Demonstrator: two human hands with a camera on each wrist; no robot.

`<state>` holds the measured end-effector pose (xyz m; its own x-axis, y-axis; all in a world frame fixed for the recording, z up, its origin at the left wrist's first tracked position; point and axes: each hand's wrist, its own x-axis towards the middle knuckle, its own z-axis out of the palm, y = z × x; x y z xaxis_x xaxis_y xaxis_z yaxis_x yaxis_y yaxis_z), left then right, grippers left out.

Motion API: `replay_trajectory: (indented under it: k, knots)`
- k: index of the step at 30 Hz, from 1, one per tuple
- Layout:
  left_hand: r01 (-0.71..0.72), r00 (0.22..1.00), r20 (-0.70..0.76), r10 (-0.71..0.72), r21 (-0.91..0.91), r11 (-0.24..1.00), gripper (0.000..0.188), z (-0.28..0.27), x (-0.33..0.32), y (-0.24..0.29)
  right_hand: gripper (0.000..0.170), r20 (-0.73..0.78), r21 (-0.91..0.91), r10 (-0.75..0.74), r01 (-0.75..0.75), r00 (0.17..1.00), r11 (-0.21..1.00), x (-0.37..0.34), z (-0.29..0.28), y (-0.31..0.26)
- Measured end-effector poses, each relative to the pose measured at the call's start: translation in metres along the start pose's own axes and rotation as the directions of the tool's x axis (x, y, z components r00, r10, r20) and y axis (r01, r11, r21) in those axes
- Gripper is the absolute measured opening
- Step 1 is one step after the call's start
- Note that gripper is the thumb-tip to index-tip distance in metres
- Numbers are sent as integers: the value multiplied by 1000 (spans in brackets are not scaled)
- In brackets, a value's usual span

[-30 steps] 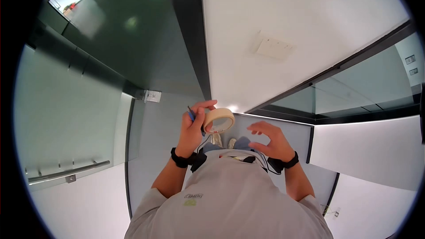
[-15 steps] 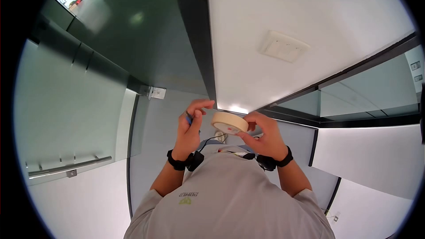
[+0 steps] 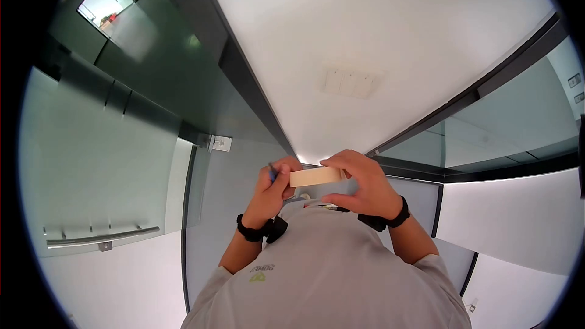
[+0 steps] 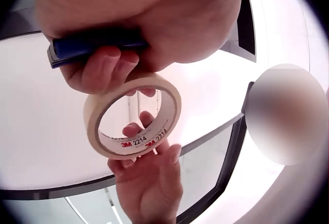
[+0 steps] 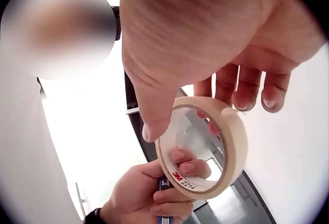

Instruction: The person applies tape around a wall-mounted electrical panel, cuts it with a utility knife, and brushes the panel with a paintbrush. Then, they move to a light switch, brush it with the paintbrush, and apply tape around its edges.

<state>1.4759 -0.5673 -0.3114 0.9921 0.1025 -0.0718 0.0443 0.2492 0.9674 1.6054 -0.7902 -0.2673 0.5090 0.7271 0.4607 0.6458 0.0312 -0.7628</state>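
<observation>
A cream masking tape roll (image 3: 315,176) hangs between the hands in front of the chest, seen edge-on from the head. The left hand (image 3: 270,195) pinches its near rim and keeps a blue-handled tool (image 3: 273,173) in its curled fingers. The right hand (image 3: 372,190) is spread at the roll's other side, fingers by the rim and thumb apart below. Printing shows inside the roll (image 4: 128,145) in the left wrist view. In the right wrist view, the fingers of the right hand (image 5: 205,33) reach loosely past the roll (image 5: 237,137), above the blue tool (image 5: 165,185).
A white wall with a switch plate (image 3: 349,83) rises ahead, bordered by dark frames. To the left stands a glass door with a metal handle (image 3: 103,239) and a floor hinge (image 3: 220,142). Glass panels (image 3: 499,128) line the right side.
The roll passed from the left hand to the right hand's grip, and the left hand now pinches it again. The right thumb has come away from it. The head view has shifted.
</observation>
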Motion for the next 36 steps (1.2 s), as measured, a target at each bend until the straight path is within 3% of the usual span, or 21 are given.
replay_trajectory:
  k: [2,5,9,12,14,18,20,21,23,26,32,36]
  knots:
    - [-106,994,-2,108,-204,973,43,0,2,-2,46,125,81,183,-194,975,978,4,-13,-5]
    - [-171,982,27,187,-301,938,43,-1,5,-6,43,110,156,251,-266,962,951,1,-12,2]
    - [-197,972,63,227,-309,930,43,-4,10,-3,39,104,221,187,-206,977,953,4,-7,8]
    - [-196,980,-48,191,-163,967,43,-1,10,10,40,24,216,95,-98,995,971,2,1,11]
    - [-97,958,-257,124,117,988,41,-5,9,17,33,-19,49,35,-34,999,998,0,2,11]
    - [-148,966,-196,167,108,983,32,-23,2,20,31,-80,-48,167,-171,983,984,-6,18,3]
    - [-206,966,-86,244,315,926,16,-20,0,24,29,-147,-30,273,-280,951,959,-7,30,0]
    - [-209,965,-87,247,314,926,16,-17,1,24,29,-145,-32,271,-278,952,960,-5,34,-1]
    - [-202,968,-94,231,241,949,5,-12,2,22,29,-165,-29,295,-304,941,952,-5,40,-4]
    - [-123,987,-66,145,270,955,4,-10,0,30,29,-173,-77,329,-345,928,935,-9,49,-11]
    - [-76,994,-35,106,484,871,11,-3,5,35,29,-196,-215,297,-336,935,917,-16,60,-17]
    - [-73,996,-8,87,475,877,10,-2,6,31,33,-185,-232,233,-273,955,934,-19,55,-20]
